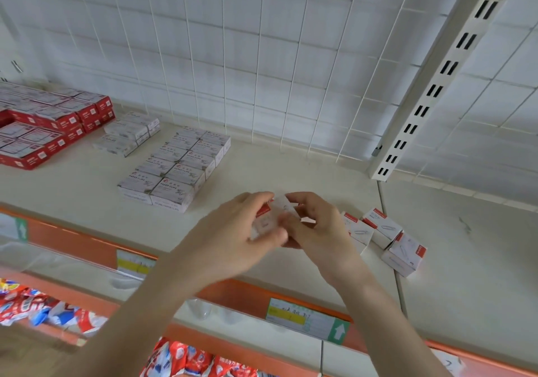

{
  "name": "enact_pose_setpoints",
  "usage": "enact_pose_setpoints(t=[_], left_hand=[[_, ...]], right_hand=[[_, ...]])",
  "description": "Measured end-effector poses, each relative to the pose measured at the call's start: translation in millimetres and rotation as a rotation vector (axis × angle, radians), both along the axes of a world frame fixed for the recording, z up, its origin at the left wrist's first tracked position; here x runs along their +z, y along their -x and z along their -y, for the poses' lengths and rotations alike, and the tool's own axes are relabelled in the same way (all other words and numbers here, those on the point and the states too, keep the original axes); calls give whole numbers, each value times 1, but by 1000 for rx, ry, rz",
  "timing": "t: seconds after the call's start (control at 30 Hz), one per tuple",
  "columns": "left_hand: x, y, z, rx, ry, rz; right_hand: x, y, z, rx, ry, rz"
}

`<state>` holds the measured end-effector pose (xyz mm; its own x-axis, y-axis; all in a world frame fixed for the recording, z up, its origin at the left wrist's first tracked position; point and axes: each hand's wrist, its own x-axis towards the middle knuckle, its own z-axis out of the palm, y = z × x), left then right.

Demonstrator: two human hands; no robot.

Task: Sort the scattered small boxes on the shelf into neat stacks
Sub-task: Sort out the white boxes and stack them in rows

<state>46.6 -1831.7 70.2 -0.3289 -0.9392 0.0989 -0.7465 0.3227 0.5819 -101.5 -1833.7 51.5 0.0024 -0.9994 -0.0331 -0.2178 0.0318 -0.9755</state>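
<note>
Both hands meet over the middle of the cream shelf [87,190]. My left hand [241,231] and my right hand [317,225] together grip small white boxes with red ends [273,216], held just above the shelf; the fingers hide how many. Three more such boxes [381,231] lie scattered to the right of my right hand, one of them tilted. A neat block of white paper-clip boxes [177,164] sits to the left and further back.
Three greyish boxes [128,132] and a large block of red-and-white boxes [49,120] stand at the back left. A wire grid [262,56] backs the shelf, a slotted upright [436,85] rises at right. Orange price rail [233,292] edges the front; red packets [186,359] lie below.
</note>
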Motion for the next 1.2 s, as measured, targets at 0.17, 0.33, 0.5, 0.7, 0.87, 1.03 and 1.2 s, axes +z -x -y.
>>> enact_pose_setpoints(t=[0.17, 0.33, 0.5, 0.7, 0.87, 1.03, 1.2], left_hand=[[-13, -18, -4, 84, 124, 200], [-23, -59, 9, 74, 75, 279], [-33, -66, 18, -12, 47, 326], [-32, -74, 24, -96, 102, 332], [-31, -77, 31, -211, 136, 314], [-25, -65, 50, -323, 229, 448], [-12, -46, 87, -321, 238, 444]], right_hand=[[-5, -12, -5, 60, -5, -109], [3, -10, 11, -53, 155, -508], [2, -41, 22, -51, 116, -921], [-1, -69, 39, -102, -98, -1114], [4, -70, 41, -70, -97, -1175], [5, -61, 56, -46, -106, -1146], [8, -40, 84, -120, -80, -1093]])
